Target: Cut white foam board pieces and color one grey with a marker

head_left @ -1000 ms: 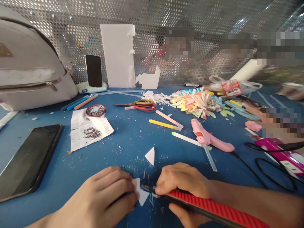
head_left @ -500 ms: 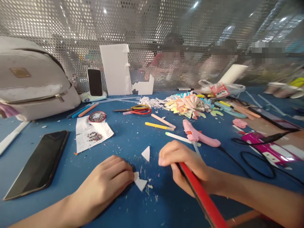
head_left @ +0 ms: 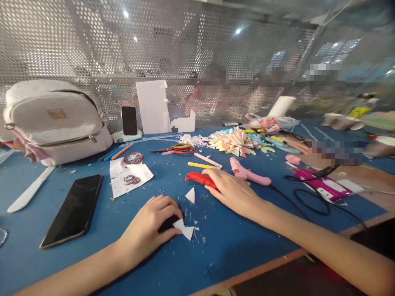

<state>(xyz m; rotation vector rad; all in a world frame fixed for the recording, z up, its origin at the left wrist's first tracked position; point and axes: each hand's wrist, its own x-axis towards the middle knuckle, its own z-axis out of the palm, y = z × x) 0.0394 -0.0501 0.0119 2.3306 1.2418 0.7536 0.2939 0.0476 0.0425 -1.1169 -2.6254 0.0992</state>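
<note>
My left hand rests on the blue table with thumb and fingertips closing on one end of a small white scrap, angular like a bow; its palm side is in shadow. My right hand reaches farther forward, fingers wrapped over a red tool with a smooth, curved body. Its kind is unclear, as the fingers cover one end. Between the hands lies a white triangular piece, with tiny crumbs around it. A pink glue gun lies just beyond my right hand.
A black phone and white backpack are at left. Scissors, a heap of coloured scraps and a paper with beads lie ahead. A magenta power strip with black cables is at right.
My right hand has moved forward with the red tool, which now lies low over the table and points left. My left thumb has come out to the white scrap. The view has shifted.
</note>
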